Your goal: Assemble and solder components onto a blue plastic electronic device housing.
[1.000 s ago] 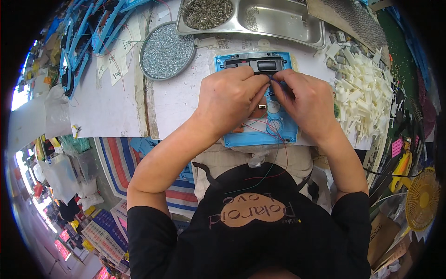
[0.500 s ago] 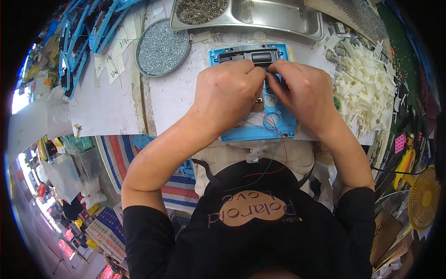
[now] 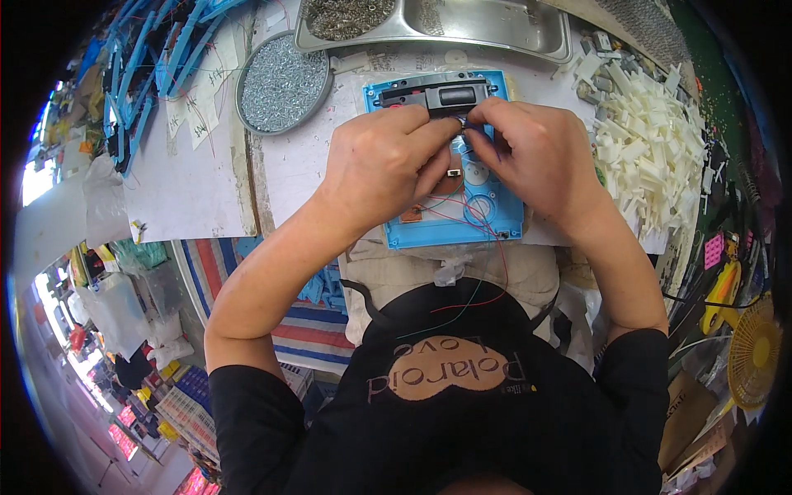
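Note:
A blue plastic casing lies on the table in front of me, open side up. Across its far end sits a black part with a dark window. Over the middle of the casing, my left hand and my right hand meet fingertip to fingertip just below the black part. Both are closed in a pinch, and what lies between the fingertips is too small and covered to name. Thin red wires trail from the casing towards my lap. A small brown board shows below my left hand.
Left of the casing stands a round bowl of small silvery screws. A metal tray with small metal parts stands behind. White plastic pieces are heaped on the right. Blue plastic parts with wires crowd the far left.
Both hands have shifted slightly left, still pinched together. My left hand has turned a little, showing more of the casing's middle and the brown board.

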Tool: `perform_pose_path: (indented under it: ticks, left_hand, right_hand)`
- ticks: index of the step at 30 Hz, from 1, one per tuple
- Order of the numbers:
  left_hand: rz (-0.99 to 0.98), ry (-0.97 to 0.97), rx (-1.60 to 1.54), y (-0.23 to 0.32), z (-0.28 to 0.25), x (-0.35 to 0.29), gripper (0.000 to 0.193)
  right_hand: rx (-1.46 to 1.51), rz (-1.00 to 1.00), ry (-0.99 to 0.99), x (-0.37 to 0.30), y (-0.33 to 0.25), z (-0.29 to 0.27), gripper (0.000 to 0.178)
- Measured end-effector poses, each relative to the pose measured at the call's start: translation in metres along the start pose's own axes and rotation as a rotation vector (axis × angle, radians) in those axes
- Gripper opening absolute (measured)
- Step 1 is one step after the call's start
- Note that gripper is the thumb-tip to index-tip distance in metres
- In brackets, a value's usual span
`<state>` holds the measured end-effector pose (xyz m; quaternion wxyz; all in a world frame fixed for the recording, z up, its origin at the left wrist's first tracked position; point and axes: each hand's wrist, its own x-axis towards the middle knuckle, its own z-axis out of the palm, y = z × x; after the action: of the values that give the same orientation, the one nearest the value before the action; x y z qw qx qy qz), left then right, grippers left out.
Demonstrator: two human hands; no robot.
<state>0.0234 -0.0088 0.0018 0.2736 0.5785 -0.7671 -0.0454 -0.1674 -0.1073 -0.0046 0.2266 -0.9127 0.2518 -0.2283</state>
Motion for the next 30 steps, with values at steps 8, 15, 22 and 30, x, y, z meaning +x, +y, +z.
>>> perform_pose_path:
  ticks: [8, 15, 22, 30]
  left_hand:
    - [-0.051, 0.089, -0.091, -0.001, 0.005, -0.006, 0.020]
    - [-0.013, 0.103, -0.076, -0.004, 0.008, -0.009, 0.024]
    - [0.045, 0.053, -0.061, -0.006, 0.004, -0.010, 0.029]
    - [0.157, 0.015, 0.008, -0.002, 0.001, -0.008, 0.031]
  right_hand:
    - [-0.174, -0.073, -0.085, 0.010, -0.008, -0.002, 0.011]
    - [-0.225, -0.048, -0.091, 0.011, -0.013, -0.001, 0.011]
    - [-0.135, -0.037, -0.189, 0.018, -0.009, -0.014, 0.010]
    - [-0.060, -0.049, -0.173, 0.012, 0.000, -0.026, 0.011]
